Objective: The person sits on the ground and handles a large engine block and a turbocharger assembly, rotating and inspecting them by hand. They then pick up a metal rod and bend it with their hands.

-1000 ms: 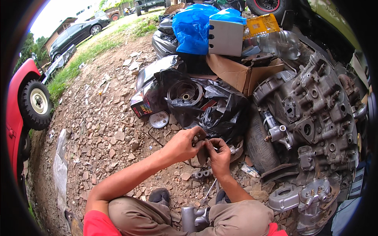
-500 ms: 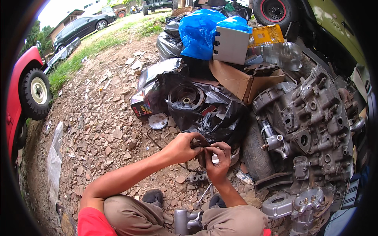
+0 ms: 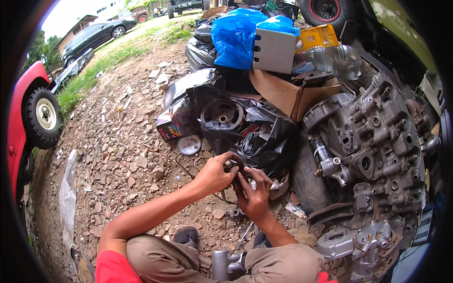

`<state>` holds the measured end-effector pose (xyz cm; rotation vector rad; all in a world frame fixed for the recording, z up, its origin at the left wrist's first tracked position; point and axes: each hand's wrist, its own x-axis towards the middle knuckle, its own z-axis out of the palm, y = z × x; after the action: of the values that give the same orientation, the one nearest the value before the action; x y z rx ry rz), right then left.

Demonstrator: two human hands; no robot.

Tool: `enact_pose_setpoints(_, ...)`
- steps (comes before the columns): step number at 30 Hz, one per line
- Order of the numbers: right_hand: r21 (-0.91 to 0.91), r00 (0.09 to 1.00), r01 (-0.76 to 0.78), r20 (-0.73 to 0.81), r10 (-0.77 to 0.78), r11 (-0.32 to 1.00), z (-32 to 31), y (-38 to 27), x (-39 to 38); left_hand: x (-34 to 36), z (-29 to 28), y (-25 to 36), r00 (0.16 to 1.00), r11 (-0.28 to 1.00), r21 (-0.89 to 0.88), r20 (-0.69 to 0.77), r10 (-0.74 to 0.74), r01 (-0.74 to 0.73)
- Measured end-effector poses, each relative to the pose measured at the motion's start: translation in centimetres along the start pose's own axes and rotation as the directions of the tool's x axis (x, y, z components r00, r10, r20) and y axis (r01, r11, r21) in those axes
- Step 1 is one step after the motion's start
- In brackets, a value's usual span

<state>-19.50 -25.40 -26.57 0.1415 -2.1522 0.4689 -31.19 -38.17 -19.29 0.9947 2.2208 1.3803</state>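
My left hand [image 3: 214, 174] is closed, its thumb and fingers pinching a small dark part [image 3: 234, 165] in front of my knees. From the other side my right hand [image 3: 255, 195] meets it, thumb and fingertips against the part's lower end. Fingers cover most of the part, so its kind cannot be made out. Beneath the hands, a small grey metal piece with holes [image 3: 234, 213] lies on the ground beside a thin metal rod [image 3: 246, 231]. A silver cast-metal pipe fitting [image 3: 220, 265] stands between my legs.
A large engine block [image 3: 377, 146], a worn tyre [image 3: 309, 181] and a silver pump-like casting [image 3: 370, 245] crowd the right. Ahead sit a black plastic bag [image 3: 271, 146] with a round metal part [image 3: 222, 115], a cardboard box [image 3: 278, 94] and a round lid [image 3: 189, 145]. Broken stones [image 3: 127, 160] cover the ground.
Both hands have shifted slightly; the left has moved a little up and left. My right hand's fingers have straightened and turned. A white bit seen near the right palm no longer shows.
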Motion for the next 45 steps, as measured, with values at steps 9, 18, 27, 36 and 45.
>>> enact_pose_setpoints(9,0.167,0.976,0.089,0.183,-0.119,0.982,-0.9,0.9,1.0,0.0,-0.1,-0.6,0.995,1.000,0.010,-0.103,-0.015,0.016)
enact_pose_setpoints(18,0.415,0.975,-0.212,0.023,0.223,0.885,0.0,1.2,0.5,0.5,0.7,0.3,0.994,0.979,-0.175,0.052,-0.099,0.106)
enact_pose_setpoints(27,0.791,0.852,-0.425,0.185,0.489,0.441,0.7,-3.3,0.4,2.8,3.0,-1.5,0.985,0.975,-0.168,-0.126,0.121,-0.142)
enact_pose_setpoints(36,0.882,0.859,-0.373,0.211,0.467,0.288,1.2,-1.9,-0.4,2.4,0.9,1.2,0.990,0.928,0.351,0.102,0.095,-0.125)
enact_pose_setpoints(45,0.741,0.849,-0.424,0.125,0.514,0.521,3.5,-0.4,-1.6,1.4,0.2,3.6,0.973,0.894,0.445,0.221,-0.063,-0.044)
